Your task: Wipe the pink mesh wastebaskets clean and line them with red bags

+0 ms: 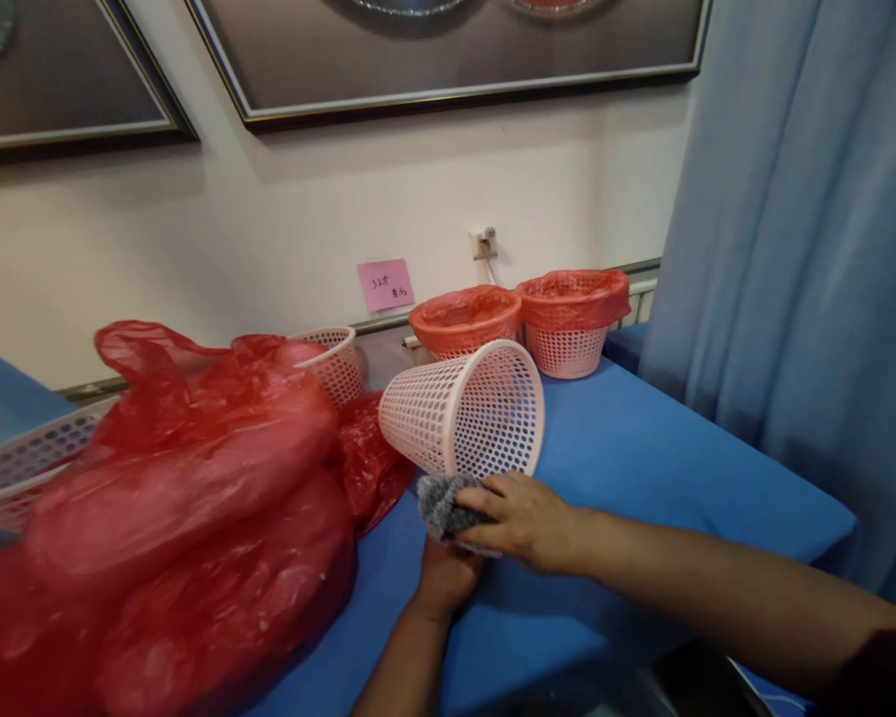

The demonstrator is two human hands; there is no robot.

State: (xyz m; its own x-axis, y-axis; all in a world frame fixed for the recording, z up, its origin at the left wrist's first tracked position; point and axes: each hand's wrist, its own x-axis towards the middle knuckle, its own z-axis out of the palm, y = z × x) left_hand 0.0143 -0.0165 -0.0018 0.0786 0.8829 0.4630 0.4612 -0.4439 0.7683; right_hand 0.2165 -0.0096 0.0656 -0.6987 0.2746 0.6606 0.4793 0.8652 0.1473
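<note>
My right hand is closed on a fuzzy grey cloth, just below the rim of a pale pink perforated plastic wastebasket. That basket lies on its side, its round mouth facing right and partly toward me. I cannot tell whether the cloth touches the rim. Beneath the cloth and right hand is my left hand, its fingers hidden. Large crumpled red plastic bags fill the left side, some of the red plastic reaching behind the basket.
Two wastebaskets lined with red bags, one beside another, stand by the wall. Another basket and a white perforated basket are partly behind the red plastic. A blue-covered bed lies underneath; a blue curtain hangs right.
</note>
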